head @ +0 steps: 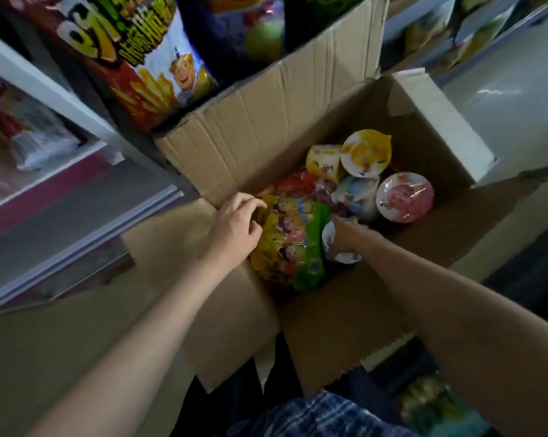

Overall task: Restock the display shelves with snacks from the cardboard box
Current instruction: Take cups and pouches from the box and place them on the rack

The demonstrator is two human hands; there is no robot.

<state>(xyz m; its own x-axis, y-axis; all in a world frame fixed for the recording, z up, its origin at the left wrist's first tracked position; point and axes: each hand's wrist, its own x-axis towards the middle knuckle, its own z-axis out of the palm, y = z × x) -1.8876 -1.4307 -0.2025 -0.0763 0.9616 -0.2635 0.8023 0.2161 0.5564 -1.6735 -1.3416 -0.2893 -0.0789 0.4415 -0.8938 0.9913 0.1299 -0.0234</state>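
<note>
At the far left, a white display shelf edge (50, 89) is running diagonally, with blurred packets sitting below it. Just right of it, a tall red snack bag with yellow lettering and a cartoon figure (140, 70) is standing on the shelving behind the box.

The open brown cardboard box (250, 127) is sitting with its flaps folded outward. The left hand (234, 228) is reaching over the box's left flap, its fingers curling onto the near-left end of a glossy yellow-and-green snack bag printed with cartoon faces (293, 247); it is touching the bag, but whether it is truly gripping is hard to tell. This bag is lying along the left inner wall of the box.

The right hand (345, 238) is reaching deep inside, just right of the bag, against a white-lidded cup (329, 241); its fingers are hidden, so its grasp cannot be told.

Toward the box's far right corner, a yellow-lidded round cup (365, 152), a pale blue cup (356, 193) and a pink-lidded cup (405, 197) are lying close together.
</note>
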